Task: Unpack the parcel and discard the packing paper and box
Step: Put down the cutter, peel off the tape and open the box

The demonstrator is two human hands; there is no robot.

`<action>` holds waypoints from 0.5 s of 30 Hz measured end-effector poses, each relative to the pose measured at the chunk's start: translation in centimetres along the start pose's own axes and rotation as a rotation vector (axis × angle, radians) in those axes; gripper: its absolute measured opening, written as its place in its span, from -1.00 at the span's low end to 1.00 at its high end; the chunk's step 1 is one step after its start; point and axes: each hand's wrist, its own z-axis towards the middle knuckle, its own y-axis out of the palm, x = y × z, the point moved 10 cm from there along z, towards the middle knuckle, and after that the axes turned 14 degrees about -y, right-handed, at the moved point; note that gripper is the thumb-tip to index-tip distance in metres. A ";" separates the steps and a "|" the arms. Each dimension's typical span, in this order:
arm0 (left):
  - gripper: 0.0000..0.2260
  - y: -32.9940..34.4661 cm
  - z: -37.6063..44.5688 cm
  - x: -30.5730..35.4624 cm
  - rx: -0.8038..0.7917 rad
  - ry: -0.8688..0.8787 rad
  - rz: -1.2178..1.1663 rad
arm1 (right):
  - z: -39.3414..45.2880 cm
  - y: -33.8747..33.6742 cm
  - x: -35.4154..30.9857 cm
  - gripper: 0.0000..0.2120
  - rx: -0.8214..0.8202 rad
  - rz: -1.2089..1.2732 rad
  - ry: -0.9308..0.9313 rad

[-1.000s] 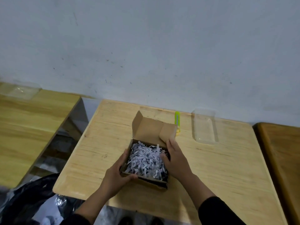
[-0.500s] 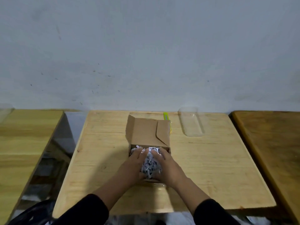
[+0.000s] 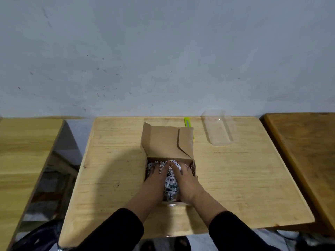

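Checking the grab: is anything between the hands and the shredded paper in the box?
Nothing visible. The lid is folded back, and the left hand and right hand already lie on the paper inside the box.

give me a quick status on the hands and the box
Both hands, left and right, pressed into shredded paper. Cardboard box open, lid up. Nothing lifted out yet. Clear tray off to the side, nothing blocking.
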 end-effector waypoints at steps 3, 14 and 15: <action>-0.04 0.0 -0.1 -0.1 0.016 -0.009 -0.025 | 0.4 0.1 0.2 -0.04 0.016 -0.026 0.007; -0.19 -0.1 0.3 -0.2 0.026 -0.040 -0.051 | 1.8 1.9 2.0 -0.36 -0.023 -0.004 0.060; -0.20 -0.2 0.3 -0.2 0.017 -0.042 -0.056 | 1.8 2.0 2.1 -0.35 -0.028 0.006 0.066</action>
